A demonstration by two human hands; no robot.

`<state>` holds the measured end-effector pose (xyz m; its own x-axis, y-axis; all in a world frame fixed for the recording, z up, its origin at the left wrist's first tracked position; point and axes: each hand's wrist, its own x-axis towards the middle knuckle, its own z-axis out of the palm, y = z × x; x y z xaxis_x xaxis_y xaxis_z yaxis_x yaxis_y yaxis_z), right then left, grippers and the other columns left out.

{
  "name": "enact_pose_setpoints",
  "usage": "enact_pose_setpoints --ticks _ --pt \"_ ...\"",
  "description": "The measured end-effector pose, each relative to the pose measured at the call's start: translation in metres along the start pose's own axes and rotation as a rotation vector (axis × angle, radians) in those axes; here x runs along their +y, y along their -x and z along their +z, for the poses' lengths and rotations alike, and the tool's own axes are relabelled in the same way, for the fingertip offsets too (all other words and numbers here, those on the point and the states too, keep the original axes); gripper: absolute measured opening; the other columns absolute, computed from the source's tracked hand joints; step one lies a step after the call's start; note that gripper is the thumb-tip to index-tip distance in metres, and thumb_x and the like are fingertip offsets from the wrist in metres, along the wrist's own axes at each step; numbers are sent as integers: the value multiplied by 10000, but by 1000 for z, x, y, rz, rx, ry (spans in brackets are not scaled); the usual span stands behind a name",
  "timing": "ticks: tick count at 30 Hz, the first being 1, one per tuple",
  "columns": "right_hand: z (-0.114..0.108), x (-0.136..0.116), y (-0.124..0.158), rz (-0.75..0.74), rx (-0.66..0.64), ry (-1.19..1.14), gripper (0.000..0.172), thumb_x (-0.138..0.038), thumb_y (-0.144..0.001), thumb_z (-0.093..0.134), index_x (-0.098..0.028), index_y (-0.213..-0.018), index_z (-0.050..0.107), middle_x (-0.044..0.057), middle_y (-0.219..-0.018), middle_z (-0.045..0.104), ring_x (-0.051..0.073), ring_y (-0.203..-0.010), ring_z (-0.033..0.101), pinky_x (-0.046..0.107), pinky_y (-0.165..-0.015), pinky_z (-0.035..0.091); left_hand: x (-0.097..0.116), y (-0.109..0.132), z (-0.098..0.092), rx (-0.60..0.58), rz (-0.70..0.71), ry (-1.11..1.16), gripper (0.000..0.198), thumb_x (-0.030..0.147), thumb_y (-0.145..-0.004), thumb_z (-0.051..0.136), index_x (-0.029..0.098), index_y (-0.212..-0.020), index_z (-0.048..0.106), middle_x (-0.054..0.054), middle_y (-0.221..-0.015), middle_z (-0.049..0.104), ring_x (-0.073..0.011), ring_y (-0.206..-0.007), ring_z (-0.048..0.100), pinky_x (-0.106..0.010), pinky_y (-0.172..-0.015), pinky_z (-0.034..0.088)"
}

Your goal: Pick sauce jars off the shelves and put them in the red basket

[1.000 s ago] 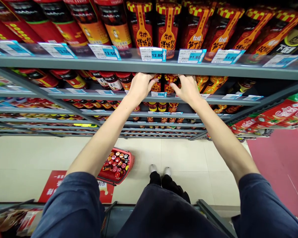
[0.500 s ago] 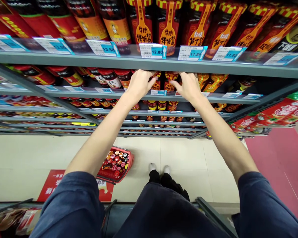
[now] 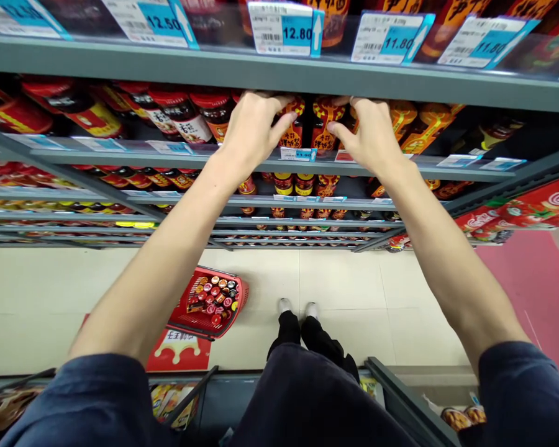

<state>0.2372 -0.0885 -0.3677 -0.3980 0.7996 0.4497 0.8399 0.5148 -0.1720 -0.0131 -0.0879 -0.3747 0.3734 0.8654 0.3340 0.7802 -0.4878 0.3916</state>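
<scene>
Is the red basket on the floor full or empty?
Nearly full: the red basket is packed with containers, and their round lids cover most of its inside.

Navy short sleeves [image 3: 88, 397], bare forearms [image 3: 168, 248], black trousers [image 3: 317, 347], white shoes [image 3: 285, 305].

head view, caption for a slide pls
Left hand and right hand at the sauce jars on a store shelf, red basket on the floor
</scene>
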Motion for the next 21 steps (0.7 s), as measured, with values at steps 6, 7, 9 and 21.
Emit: enact_pose_setpoints --ticks 6,7,9,21 --pt "0 -3 3 21 -2 61 612 -670 -1026 333 -234 -1391 560 100 -1452 630 393 -1373 515 580 -1160 388 2 0 -2 -70 -27 5 720 691 -997 246 277 -1573 367 2 -1390 665 -342 -1496 271 -588 -1247 143" --pt "1 -3 3 42 -14 81 609 -666 -1024 349 -235 -1405 551 107 -1461 622 406 -1382 508 589 -1155 392 1 1 -1 -55 -13 9 702 674 -1008 227 274 -1563 381 -1 -1398 656 -339 -1484 297 -588 -1245 162" --pt "4 -1 3 72 -10 103 640 -676 -1011 398 -210 -1425 538 145 -1463 611 427 -1389 503 596 -1150 396 -3 2 2 -15 26 27 670 648 -1021 231 265 -1534 430 -20 -1428 630 -340 -1448 368 -586 -1238 209" --pt "47 -17 85 -109 183 -117 508 -368 -1048 512 -194 -1520 441 128 -1601 474 286 -1549 344 613 -1287 221 -12 98 68 380 201 170 528 453 -1046 453 199 -1509 438 -89 -1586 501 -239 -1548 337 -558 -1315 231"
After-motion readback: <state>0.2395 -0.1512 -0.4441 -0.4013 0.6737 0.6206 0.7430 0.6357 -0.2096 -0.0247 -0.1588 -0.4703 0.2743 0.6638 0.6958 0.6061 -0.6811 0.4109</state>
